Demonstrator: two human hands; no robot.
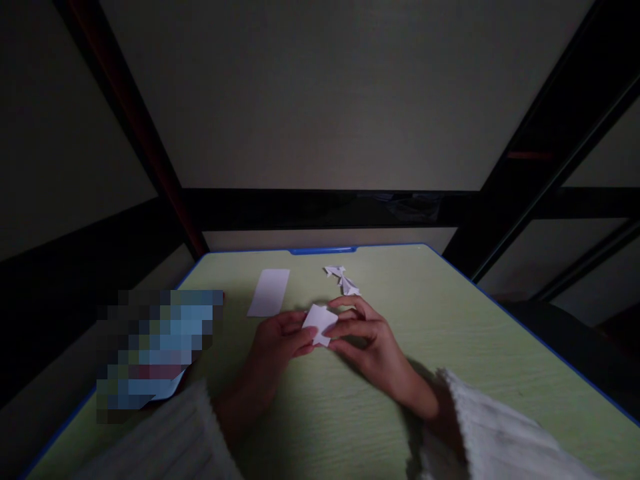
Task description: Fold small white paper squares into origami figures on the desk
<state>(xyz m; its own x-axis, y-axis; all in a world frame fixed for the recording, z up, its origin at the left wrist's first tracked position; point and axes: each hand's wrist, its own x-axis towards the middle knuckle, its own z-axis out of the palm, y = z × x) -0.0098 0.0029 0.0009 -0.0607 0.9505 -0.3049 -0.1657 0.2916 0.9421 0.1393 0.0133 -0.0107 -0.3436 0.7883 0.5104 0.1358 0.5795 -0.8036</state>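
Folded paper (321, 319) between both hands (277, 339) (370, 340)

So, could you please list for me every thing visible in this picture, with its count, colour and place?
Table: one, pale green, foreground.
Strip: one, blue, table's far edge.
Flat paper: one, white, table's far left.
Small folded papers: apparently two, white, table's far middle.
Held paper: one, white, low centre.
Pixelated item: one, mostly blue, table's left; unidentifiable.
Panels: several, greyish, around.
Beams: several, dark, between panels.
Sleeves: two, whitish, bottom.
Left hand: one, bare, at held paper's left.
Right hand: one, bare, at its right.
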